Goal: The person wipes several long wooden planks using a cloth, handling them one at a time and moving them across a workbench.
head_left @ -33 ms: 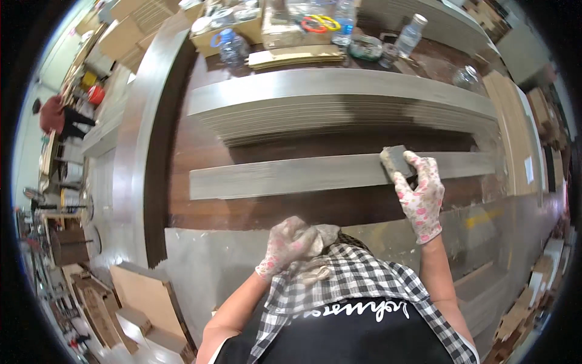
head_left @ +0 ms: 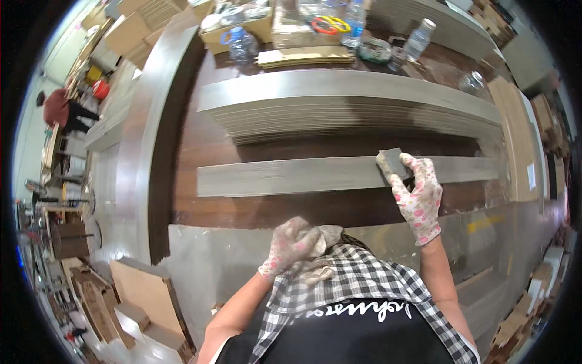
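My right hand (head_left: 419, 197), in a floral glove, pinches a small grey block (head_left: 393, 165) with a pale, worn side between thumb and fingers. That block rests on a long, narrow grey plank (head_left: 273, 178) lying flat across the brown table (head_left: 254, 213). My left hand (head_left: 289, 246), also gloved, is closed on a crumpled greyish cloth (head_left: 326, 238) at the table's near edge, close to my checked apron collar (head_left: 345, 267). Part of the cloth is hidden by the fingers. Beyond the plank lies a neat stack of similar planks (head_left: 291, 120).
Another tall stack of planks (head_left: 159, 121) runs along the left side. Bottles (head_left: 418, 39), a cardboard box (head_left: 257, 33), yellow-and-red-handled scissors (head_left: 330, 25) and flat strips (head_left: 303, 56) sit at the back. At far left, a person (head_left: 57, 108) bends over a bench.
The grey block and my right hand have slid slightly left along the plank. The whole view has shifted a little. My left hand keeps its hold on the cloth.
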`<state>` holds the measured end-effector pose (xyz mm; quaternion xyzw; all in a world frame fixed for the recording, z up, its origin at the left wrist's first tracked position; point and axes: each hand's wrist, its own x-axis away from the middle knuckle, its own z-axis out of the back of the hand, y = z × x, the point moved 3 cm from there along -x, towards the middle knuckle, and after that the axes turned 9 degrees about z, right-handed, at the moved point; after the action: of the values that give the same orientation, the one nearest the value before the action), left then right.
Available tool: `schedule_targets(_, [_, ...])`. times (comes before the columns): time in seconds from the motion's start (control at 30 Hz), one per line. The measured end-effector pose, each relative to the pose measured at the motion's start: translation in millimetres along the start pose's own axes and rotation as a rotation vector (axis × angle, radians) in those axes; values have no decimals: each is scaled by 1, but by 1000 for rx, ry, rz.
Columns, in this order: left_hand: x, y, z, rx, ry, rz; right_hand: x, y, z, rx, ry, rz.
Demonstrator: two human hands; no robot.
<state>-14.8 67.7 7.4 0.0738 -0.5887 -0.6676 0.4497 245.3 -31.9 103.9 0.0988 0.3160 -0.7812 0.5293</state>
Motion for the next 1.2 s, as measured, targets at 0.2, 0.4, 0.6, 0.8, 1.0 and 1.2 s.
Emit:
schedule_targets(0.2, [8, -46, 44, 3, 172, -116, -37, -111, -88, -197, -211, 262])
schedule_targets(0.4, [13, -76, 86, 66, 184, -132, -91, -231, -172, -467, -465, 444])
schedule_targets(0.6, [13, -112, 113, 156, 228, -147, -109, -252, -161, -511, -664, 803])
schedule_targets(0.8, [14, -110, 126, 179, 173, -138, -129, -261, -177, -219, -604, 880])
schedule_targets(1.0, [16, -99, 136, 54, 139, -123, -128, -255, -181, -239, -541, 870])
schedule_targets(1.2, [14, -81, 138, 77, 68, -80, -108, -240, -176, -407, -369, 587])
